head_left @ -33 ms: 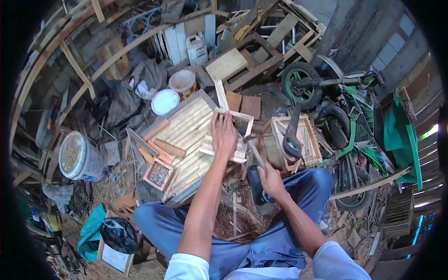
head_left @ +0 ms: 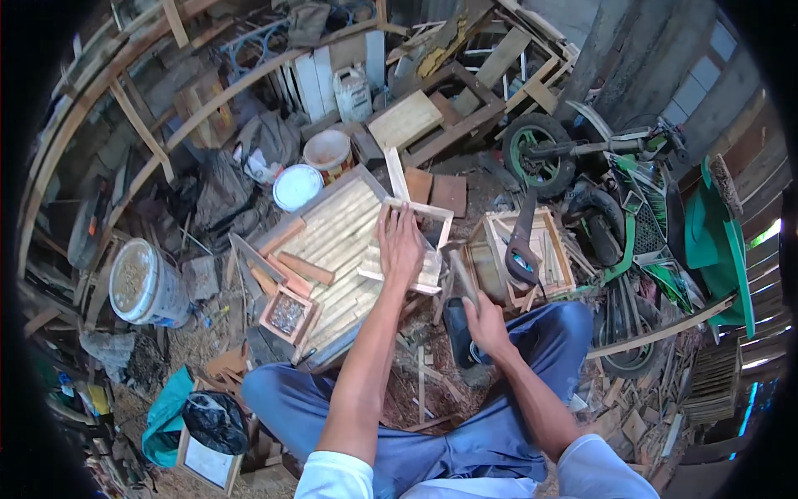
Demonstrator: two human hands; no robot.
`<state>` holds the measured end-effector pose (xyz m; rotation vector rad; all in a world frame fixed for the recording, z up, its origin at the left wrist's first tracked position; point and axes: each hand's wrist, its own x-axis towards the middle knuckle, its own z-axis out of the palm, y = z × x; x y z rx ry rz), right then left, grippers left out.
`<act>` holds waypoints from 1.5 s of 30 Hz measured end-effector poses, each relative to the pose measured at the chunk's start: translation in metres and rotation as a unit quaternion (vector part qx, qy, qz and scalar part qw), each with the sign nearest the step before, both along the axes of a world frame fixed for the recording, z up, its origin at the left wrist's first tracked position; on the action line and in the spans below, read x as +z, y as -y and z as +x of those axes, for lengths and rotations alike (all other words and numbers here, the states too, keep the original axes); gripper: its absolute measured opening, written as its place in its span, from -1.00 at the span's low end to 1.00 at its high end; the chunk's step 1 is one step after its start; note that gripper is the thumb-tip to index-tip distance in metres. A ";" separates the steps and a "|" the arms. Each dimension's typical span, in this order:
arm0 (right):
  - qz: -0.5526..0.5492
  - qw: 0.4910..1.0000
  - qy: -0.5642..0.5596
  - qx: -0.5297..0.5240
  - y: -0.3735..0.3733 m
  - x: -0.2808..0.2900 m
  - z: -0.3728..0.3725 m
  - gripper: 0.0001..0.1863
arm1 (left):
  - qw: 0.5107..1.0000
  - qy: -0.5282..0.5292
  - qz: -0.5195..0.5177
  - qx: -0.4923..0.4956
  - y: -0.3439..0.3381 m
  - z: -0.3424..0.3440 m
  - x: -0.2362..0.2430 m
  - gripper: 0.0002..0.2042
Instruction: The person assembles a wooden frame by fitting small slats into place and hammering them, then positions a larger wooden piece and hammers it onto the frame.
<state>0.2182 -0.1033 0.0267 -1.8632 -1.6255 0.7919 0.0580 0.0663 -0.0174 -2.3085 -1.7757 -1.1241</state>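
My left hand [head_left: 401, 245] lies over a small wooden box frame [head_left: 436, 214], its fingers stretched out toward the far rim. The frame rests on a slatted wooden work surface [head_left: 345, 212]. Closed around the handle of a hammer [head_left: 464, 276] is my right hand [head_left: 486, 323]. The hammer's head is slightly blurred and sits just right of the frame, apart from it. A wooden strip [head_left: 396, 173] stands out beyond the frame's far side. Left of my left hand are a small open box of nails [head_left: 288, 314] and loose wood offcuts [head_left: 304, 266].
To the right, a handsaw [head_left: 521, 241] lies across a wooden crate [head_left: 565, 249] of sticks, near a green-and-black motorbike [head_left: 636, 195]. Buckets [head_left: 297, 187] stand at the far left of the work surface, and a larger bucket [head_left: 150, 283] farther left. Scrap wood and shavings litter the ground.
The hammer's head has swung a little to the right, away from the box frame. My left hand stays on the frame. The whole view has shifted very slightly.
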 end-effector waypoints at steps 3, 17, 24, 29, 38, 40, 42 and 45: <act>0.017 0.992 -0.021 -0.124 -0.003 0.006 0.006 -0.67 | 0.993 0.091 0.041 -0.059 0.011 0.002 0.023 -0.72; 0.041 0.968 -0.206 -0.136 -0.031 0.048 0.001 -0.60 | 0.963 -0.072 -0.156 -0.207 0.035 -0.005 0.050 -0.62; 0.070 0.964 -0.213 -0.139 -0.036 0.047 0.003 -0.62 | 0.875 0.098 -0.437 -0.185 0.008 -0.018 0.067 -0.72; 0.091 0.964 -0.197 -0.156 -0.035 0.063 0.004 -0.59 | 0.867 0.169 -0.415 -0.218 0.017 -0.037 0.087 -0.75; 0.024 0.983 -0.172 -0.060 -0.032 0.029 -0.019 -0.42 | 0.857 0.373 -0.329 -0.135 0.046 -0.061 0.110 -0.82; 0.013 0.983 -0.178 -0.050 -0.032 0.025 -0.026 -0.40 | 0.837 0.426 -0.336 -0.068 0.053 -0.060 0.112 -0.82; -0.004 0.979 -0.201 -0.033 -0.031 0.031 -0.034 -0.32 | 0.813 0.463 -0.352 -0.033 0.062 -0.062 0.112 -0.79; -0.029 0.976 -0.216 -0.023 -0.032 0.028 -0.037 -0.22 | 0.792 0.493 -0.360 0.008 0.072 -0.062 0.120 -0.72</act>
